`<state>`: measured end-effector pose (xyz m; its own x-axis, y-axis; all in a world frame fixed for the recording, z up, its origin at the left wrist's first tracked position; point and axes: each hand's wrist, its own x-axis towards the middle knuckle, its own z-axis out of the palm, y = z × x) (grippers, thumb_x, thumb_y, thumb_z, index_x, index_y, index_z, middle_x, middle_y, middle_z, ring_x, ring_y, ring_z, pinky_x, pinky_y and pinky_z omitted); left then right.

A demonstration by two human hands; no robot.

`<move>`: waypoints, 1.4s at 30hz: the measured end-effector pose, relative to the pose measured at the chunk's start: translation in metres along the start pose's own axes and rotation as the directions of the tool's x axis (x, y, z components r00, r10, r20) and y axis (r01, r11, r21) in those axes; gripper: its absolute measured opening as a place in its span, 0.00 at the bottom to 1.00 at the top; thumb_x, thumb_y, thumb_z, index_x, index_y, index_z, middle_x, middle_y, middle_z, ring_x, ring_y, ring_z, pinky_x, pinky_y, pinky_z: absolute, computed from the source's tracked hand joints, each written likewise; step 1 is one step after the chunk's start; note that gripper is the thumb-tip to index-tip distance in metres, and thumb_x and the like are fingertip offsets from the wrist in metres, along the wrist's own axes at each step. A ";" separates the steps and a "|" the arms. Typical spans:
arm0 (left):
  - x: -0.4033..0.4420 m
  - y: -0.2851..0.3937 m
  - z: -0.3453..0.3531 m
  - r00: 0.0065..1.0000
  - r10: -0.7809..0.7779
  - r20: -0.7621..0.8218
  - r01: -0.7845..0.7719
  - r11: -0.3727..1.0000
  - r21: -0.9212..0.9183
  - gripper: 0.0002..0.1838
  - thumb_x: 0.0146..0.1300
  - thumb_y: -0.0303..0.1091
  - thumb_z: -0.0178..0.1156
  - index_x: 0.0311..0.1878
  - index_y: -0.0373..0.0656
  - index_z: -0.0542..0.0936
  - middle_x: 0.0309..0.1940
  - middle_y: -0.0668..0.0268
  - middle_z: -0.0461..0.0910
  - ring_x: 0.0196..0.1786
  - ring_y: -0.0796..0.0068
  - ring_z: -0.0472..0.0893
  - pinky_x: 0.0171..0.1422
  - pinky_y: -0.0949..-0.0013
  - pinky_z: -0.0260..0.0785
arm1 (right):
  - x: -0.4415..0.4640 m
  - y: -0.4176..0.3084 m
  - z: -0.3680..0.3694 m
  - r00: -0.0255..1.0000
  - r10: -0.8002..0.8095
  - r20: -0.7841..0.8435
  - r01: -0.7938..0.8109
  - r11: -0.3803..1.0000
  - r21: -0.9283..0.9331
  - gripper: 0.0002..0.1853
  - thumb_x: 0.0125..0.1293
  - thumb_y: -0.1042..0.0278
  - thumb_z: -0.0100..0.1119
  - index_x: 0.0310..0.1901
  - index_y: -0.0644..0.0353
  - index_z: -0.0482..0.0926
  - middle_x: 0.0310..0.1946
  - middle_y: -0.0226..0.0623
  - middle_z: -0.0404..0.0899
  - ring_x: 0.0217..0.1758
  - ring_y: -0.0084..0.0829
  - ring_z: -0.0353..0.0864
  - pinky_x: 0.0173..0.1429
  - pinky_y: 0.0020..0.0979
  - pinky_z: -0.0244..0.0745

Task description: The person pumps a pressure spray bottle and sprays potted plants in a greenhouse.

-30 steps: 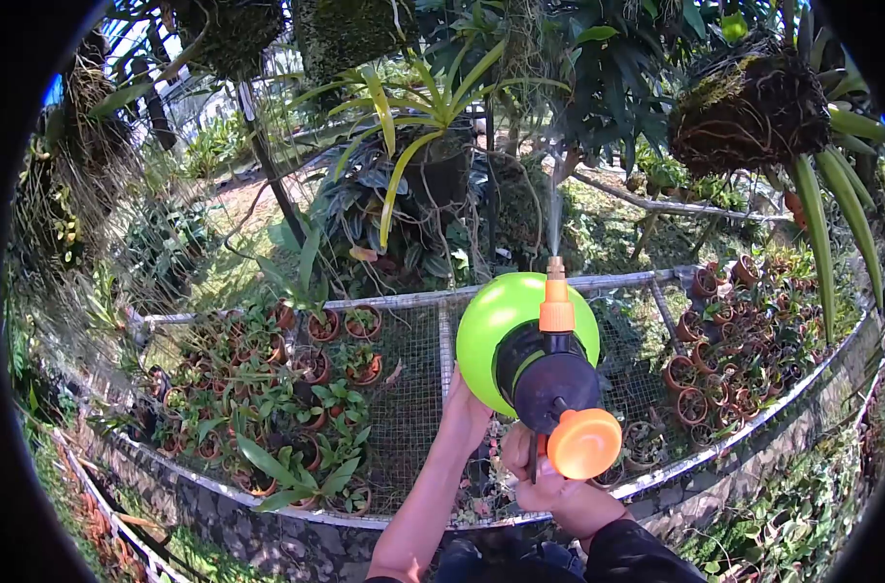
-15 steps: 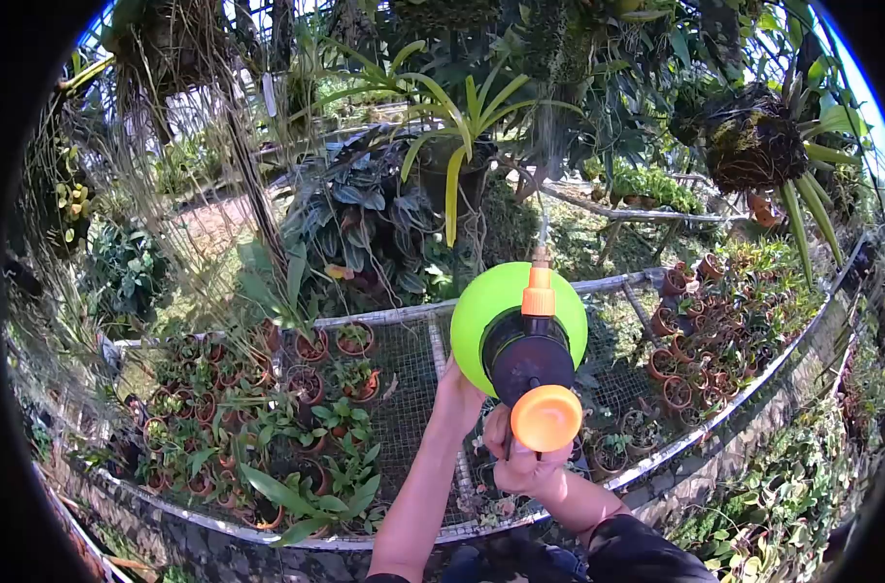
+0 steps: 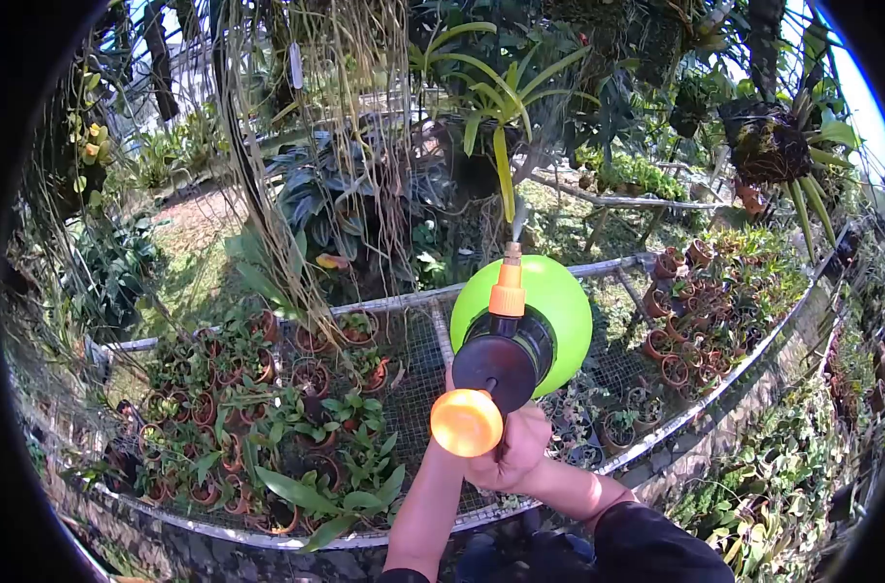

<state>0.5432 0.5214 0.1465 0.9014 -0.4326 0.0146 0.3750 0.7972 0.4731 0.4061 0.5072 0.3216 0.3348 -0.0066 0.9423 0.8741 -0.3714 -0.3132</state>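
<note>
A pump sprayer (image 3: 569,335) with a lime green tank, black top, orange pump knob and orange nozzle collar is held up in front of me, its nozzle pointing away. Fine mist leaves the brass nozzle tip toward a hanging strap-leaved plant (image 3: 504,165). My right hand (image 3: 515,452) is closed around the sprayer's handle, below the black top. My left hand (image 3: 449,377) is raised against the sprayer's left side; the knob and black top hide most of it, including its fingers.
Below is a curved mesh bench (image 3: 413,364) with a pale rim, holding potted plants (image 3: 229,418) at left and more clay pots (image 3: 676,335) at right. Hanging roots (image 3: 268,194) dangle at left. A root-covered hanging basket (image 3: 768,151) is at upper right.
The sprayer has turned, its knob swinging left and its nozzle shifting slightly left. The view has shifted, so the hanging plant appears farther right. My left hand is now more hidden.
</note>
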 end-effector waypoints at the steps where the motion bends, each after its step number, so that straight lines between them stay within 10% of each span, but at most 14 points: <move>1: -0.001 -0.001 -0.001 1.000 -0.006 0.002 0.006 1.000 -0.003 0.24 0.72 0.50 0.41 0.61 0.45 0.68 0.56 0.61 0.74 0.58 0.64 0.75 0.61 0.58 0.70 | -0.002 0.000 0.004 1.000 -0.012 -0.020 0.012 1.000 -0.005 0.11 0.58 0.68 0.60 0.34 0.71 0.76 0.16 0.34 0.70 0.13 0.33 0.71 0.20 0.32 0.67; 24: -0.009 -0.007 0.014 0.997 -0.009 0.076 0.010 1.000 -0.011 0.22 0.73 0.46 0.40 0.62 0.42 0.69 0.58 0.60 0.74 0.60 0.64 0.74 0.64 0.58 0.68 | 0.046 -0.008 0.001 0.995 0.097 0.021 -0.092 0.981 -0.170 0.08 0.60 0.72 0.59 0.32 0.68 0.74 0.14 0.35 0.69 0.13 0.36 0.73 0.22 0.33 0.67; 36: -0.094 0.006 0.080 0.937 0.140 0.321 -0.102 0.986 -0.132 0.21 0.74 0.44 0.40 0.62 0.41 0.69 0.58 0.60 0.74 0.61 0.64 0.74 0.65 0.58 0.66 | 0.024 -0.053 -0.089 0.949 0.314 0.043 -0.314 0.916 0.250 0.12 0.67 0.66 0.49 0.31 0.68 0.72 0.14 0.30 0.70 0.12 0.25 0.68 0.21 0.26 0.63; 42: -0.090 -0.016 0.087 0.956 0.250 0.153 -0.262 0.963 0.063 0.22 0.74 0.44 0.41 0.62 0.41 0.68 0.58 0.60 0.74 0.61 0.64 0.74 0.65 0.59 0.66 | 0.020 -0.066 -0.127 0.994 0.087 0.070 -0.102 0.964 0.244 0.10 0.65 0.69 0.49 0.34 0.70 0.73 0.15 0.32 0.70 0.14 0.29 0.71 0.23 0.28 0.67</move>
<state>0.4376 0.5110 0.2146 0.9226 -0.2784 0.2670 0.1110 0.8545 0.5075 0.3105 0.4133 0.3763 0.4338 0.0262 0.9006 0.8947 -0.1311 -0.4271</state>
